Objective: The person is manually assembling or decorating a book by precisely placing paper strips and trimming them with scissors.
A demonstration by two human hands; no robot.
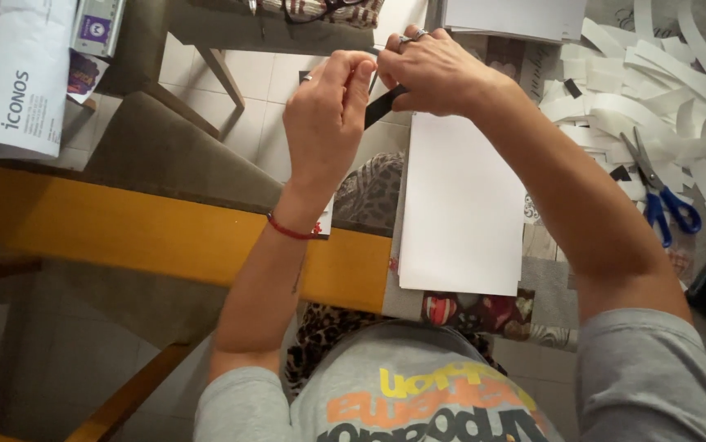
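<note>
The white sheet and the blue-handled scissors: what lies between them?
In the head view, between the white sheet and the scissors lies the person's right forearm, over the patterned cloth.

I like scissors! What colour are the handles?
Blue handles on the scissors, seen in the head view.

Top left corner: large white paper package [11,78], flat, angled, dark printed lettering down its face; lies over the far edge of the bench [124,229], whose yellow-orange wooden top runs below it.

Just right of it, at the top edge: small box [97,24], pale grey-white, with a purple square label on its face and fine print beside that; partly cut off by the frame.

Beneath that box: small printed card or packet [83,75], dark purple with red tones, white border, tucked against the white package. Detail too small to tell.
</note>
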